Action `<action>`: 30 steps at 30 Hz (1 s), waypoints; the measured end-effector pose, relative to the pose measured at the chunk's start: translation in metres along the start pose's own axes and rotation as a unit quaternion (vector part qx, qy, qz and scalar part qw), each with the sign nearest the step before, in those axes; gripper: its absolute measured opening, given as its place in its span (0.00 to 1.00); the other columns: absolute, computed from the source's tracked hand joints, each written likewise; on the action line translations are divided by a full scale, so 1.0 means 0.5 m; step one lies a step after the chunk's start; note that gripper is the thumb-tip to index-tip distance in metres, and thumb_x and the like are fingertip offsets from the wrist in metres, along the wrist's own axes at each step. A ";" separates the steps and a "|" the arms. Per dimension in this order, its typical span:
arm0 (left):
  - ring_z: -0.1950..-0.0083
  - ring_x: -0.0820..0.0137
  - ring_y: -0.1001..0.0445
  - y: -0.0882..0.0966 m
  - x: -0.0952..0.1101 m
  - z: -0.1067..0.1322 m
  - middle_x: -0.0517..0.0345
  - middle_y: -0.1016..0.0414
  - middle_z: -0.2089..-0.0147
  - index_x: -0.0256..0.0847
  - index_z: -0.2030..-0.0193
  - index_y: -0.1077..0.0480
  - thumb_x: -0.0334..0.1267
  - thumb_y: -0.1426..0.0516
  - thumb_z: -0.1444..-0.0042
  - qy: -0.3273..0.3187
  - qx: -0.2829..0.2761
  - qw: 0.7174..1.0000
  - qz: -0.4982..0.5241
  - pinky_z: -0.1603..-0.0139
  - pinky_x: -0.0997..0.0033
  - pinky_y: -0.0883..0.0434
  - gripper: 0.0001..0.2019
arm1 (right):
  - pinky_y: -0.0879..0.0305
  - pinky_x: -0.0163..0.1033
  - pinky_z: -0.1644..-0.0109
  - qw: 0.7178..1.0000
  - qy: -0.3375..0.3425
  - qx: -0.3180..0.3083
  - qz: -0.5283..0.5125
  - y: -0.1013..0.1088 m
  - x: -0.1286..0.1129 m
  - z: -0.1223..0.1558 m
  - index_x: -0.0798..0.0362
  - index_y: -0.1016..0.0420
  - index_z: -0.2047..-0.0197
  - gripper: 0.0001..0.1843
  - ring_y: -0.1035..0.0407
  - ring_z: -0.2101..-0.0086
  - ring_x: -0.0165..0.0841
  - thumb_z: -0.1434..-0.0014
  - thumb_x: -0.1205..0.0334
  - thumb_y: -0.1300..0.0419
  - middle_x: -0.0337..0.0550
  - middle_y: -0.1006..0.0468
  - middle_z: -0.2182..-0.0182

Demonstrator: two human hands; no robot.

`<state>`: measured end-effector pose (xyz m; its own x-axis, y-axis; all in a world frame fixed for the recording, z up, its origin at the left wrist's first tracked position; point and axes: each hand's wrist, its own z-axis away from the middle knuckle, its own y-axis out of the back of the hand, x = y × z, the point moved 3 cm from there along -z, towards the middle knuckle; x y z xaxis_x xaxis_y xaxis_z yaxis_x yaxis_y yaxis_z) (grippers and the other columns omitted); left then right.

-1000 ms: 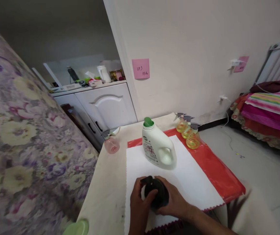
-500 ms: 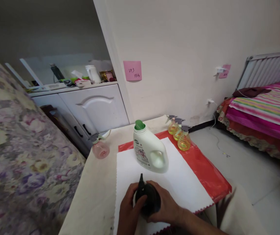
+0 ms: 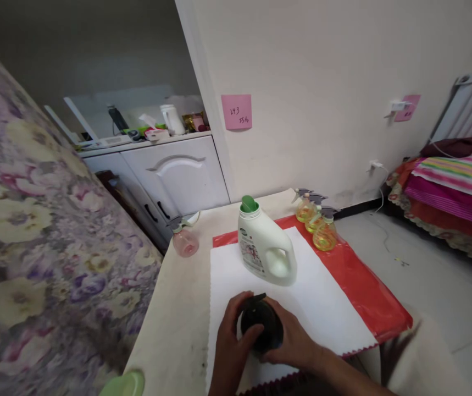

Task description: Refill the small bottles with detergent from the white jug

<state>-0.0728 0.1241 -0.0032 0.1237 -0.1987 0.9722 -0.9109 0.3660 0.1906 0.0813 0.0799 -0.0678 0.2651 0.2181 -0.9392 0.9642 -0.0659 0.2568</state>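
A black pump bottle [image 3: 260, 322], seen from above, stands between my hands with its short spout toward the upper right. My left hand [image 3: 234, 334] curls round its left side, the thumb over the top. Around its right side wraps my right hand [image 3: 295, 336]. Just beyond stands an upright white detergent jug [image 3: 265, 242], with its green neck [image 3: 249, 204] uncapped and its handle to the right. Both rest over a white sheet [image 3: 318, 297]. My hands hide the lower part of the pump bottle.
Several things share the table [image 3: 173, 308]: a pink spray bottle [image 3: 185, 242] at left, three yellow spray bottles [image 3: 324, 235] at right, and a green cap-like object [image 3: 125, 383] at the near left edge. Red plastic [image 3: 367, 286] lies beneath the sheet. A floral curtain [image 3: 54, 220] hangs left.
The black pump's spout has swung clockwise, from pointing away from me to pointing right. Both hands stay round the bottle. The view has shifted left, bringing the green object into sight.
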 end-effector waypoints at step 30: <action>0.43 0.59 0.29 -0.007 0.007 0.006 0.52 0.26 0.46 0.44 0.47 0.32 0.38 0.37 0.50 -0.011 0.013 1.000 0.005 0.40 0.60 0.34 0.22 | 0.41 0.56 0.38 1.000 -0.008 -0.018 0.000 -0.004 0.002 0.006 0.44 0.47 0.35 0.57 0.37 0.42 0.50 0.67 0.61 0.25 0.47 0.33 0.39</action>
<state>-0.0701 0.1196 -0.0007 0.1056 -0.2150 0.9709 -0.9218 0.3450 0.1766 0.0798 0.0774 -0.0701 0.2662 0.2029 -0.9423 0.9636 -0.0313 0.2654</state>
